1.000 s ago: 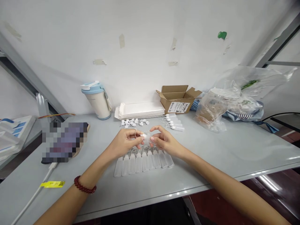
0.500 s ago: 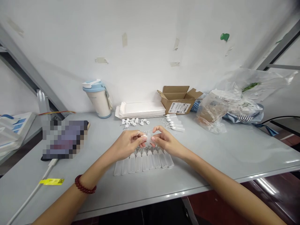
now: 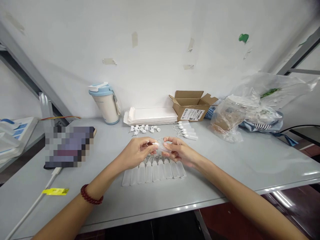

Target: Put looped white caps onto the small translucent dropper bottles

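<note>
Above the middle of the table, a small translucent squeeze bottle (image 3: 163, 148) is held between my two hands. My left hand (image 3: 136, 152) is closed in a pinch on the white cap (image 3: 155, 144) at the bottle's left end, where a thin strap loops. Around the bottle's body, my right hand (image 3: 182, 152) is closed, thumb on top. How far the cap sits on the neck is hidden by the fingers. Just below lies a row of several similar bottles (image 3: 148, 174) side by side, their caps and straps pointing away from me.
Behind my hands lie several loose white caps (image 3: 143, 128) and a few small capped bottles (image 3: 189, 134). A stack of white cartons (image 3: 155, 115), an open cardboard box (image 3: 191, 111) and a tumbler (image 3: 106, 106) stand by the wall. Plastic bags (image 3: 227, 116) sit right; a phone (image 3: 72, 146) lies left.
My right hand's fingers have closed further round the bottle, and its body now tilts down to the right. My left hand keeps its pinch. The view has shifted slightly.
</note>
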Available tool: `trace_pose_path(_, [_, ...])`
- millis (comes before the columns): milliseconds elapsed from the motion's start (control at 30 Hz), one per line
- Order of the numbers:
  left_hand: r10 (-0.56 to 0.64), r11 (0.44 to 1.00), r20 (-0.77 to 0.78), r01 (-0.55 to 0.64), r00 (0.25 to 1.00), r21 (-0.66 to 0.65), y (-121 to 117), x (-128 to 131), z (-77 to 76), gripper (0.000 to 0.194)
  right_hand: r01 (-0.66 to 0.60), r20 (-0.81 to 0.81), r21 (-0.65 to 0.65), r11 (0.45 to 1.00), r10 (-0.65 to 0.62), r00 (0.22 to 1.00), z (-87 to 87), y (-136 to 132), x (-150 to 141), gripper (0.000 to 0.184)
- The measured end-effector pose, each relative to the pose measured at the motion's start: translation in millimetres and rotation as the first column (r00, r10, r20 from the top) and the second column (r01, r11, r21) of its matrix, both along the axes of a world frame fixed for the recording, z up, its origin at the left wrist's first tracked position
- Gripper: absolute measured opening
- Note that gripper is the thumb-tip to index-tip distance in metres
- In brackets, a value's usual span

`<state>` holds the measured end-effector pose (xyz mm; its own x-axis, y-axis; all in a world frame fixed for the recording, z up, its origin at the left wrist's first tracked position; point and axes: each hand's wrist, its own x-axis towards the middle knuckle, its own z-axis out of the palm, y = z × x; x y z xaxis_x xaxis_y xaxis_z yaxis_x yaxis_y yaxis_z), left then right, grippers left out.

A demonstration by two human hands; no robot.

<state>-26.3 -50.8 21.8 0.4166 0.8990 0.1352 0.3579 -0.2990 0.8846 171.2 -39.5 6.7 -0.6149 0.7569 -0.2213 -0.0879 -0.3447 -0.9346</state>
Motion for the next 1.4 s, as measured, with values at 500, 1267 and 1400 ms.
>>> trace_pose_path(500, [0.443, 0.865, -0.285, -0.321, 0.850, 0.387, 61, -63, -42.1, 0.037, 0.511, 0.036, 0.801, 0.313, -0.876, 0.480, -27.5, 85, 91, 0.031])
trace_pose_path(1267, [0.386, 0.902, -0.279, -0.296, 0.879, 0.313, 71, -69, -52.1, 0.036, 0.126, 0.259, 0.911, 0.392, -0.783, 0.566, -39.3, 104, 105, 0.029])
trace_pose_path(1400, [0.386, 0.903, -0.277, -0.299, 0.880, 0.308, 71, -70, -51.6, 0.034, 0.112, 0.275, 0.900, 0.421, -0.749, 0.602, -39.1, 103, 105, 0.029])
